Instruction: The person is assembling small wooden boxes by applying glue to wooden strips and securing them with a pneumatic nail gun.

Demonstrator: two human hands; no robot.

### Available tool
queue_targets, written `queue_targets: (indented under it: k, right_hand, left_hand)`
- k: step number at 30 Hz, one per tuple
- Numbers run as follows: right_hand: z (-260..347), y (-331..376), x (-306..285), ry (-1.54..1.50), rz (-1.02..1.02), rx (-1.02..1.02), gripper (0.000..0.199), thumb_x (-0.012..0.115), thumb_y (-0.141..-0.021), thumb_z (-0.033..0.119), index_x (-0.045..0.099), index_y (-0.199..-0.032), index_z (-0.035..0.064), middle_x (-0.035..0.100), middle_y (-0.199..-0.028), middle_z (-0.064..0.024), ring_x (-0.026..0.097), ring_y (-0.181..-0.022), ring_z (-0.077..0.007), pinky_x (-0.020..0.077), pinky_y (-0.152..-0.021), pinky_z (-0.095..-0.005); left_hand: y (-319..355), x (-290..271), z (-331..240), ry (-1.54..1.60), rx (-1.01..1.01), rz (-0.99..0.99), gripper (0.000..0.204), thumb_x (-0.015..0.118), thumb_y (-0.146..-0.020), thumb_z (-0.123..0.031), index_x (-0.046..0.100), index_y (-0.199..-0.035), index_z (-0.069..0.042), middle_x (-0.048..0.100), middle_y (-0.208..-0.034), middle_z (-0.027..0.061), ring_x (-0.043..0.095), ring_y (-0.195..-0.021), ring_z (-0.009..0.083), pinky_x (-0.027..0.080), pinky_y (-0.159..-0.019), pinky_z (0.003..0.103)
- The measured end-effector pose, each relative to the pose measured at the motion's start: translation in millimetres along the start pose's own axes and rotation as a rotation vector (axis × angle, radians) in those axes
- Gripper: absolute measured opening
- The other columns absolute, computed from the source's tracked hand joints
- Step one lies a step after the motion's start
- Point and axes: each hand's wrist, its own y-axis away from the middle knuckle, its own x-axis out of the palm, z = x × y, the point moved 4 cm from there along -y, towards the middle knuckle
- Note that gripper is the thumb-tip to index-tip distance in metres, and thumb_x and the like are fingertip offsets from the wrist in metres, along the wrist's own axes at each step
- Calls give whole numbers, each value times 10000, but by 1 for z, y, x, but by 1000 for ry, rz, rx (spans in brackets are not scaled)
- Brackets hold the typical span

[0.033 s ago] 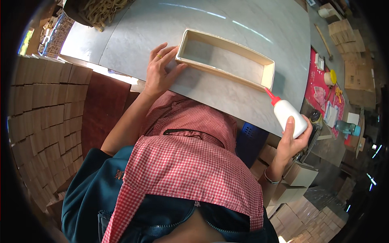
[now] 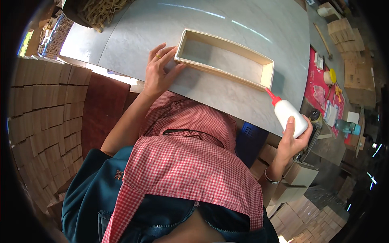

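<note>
Head view: fingers apart, the left hand point(image 2: 161, 72) touches the rectangular wooden frame point(image 2: 227, 48) on the table point(image 2: 139, 38), likely steadying it, while the right hand point(image 2: 293, 141), clamped round a squeeze bottle point(image 2: 288, 114), aims its red nozzle point(image 2: 274, 96) at one corner.

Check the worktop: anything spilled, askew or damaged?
No spill or damage visible around the wooden frame or white bottle. Slightly untidy: upper left, some tan bands droop over their container's edge instead of lying inside.

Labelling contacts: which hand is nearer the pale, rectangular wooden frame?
Left: the left hand touches the frame at its left end; the right hand is off its near right corner, gripping a white, red-nozzled plastic bottle.
</note>
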Motion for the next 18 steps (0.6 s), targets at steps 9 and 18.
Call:
queue_targets:
  k: [9,18]
  right_hand:
    - [-26,-13,-7,-160,-149,162,461,743,-911,239,540,-1252,4,626,-1131,-185,627,-921,-255,540,-770,-360]
    - [-140,-187,-8,108,-527,-21,469,798,-776,248,479,-1039,29,605,-1056,-169,611,-889,-294,527,-832,-388]
  left_hand:
    - [-6,-2,-8,-34,-27,46,497,786,-846,-189,684,-1323,-96,658,-1344,93,466,-1356,367,446,-1103,471]
    - [1,1,3,-56,3,96,481,759,-855,-133,649,-1315,-44,648,-1352,122,482,-1373,374,427,-1112,490]
